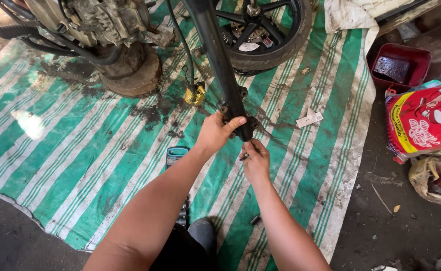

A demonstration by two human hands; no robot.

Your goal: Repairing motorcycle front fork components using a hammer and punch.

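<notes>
A black motorcycle fork leg (219, 60) slants down from the top of the head view to its lower end near the middle. My left hand (217, 132) grips that lower end from the left, thumb across the metal. My right hand (254, 159) sits just below the fork's tip, fingers pinched on a small dark part I cannot make out. A yellow brake caliper (195, 94) hangs on a hose left of the fork. A black wheel (265, 32) lies behind it.
An engine (107, 25) rests on a round wooden block (132, 70) on the green-and-white striped tarp (80, 145). A red tray of dark oil (399, 68) and a red printed bag (424, 120) sit at right. A small tool (176, 155) and a loose bolt (254, 220) lie on the tarp.
</notes>
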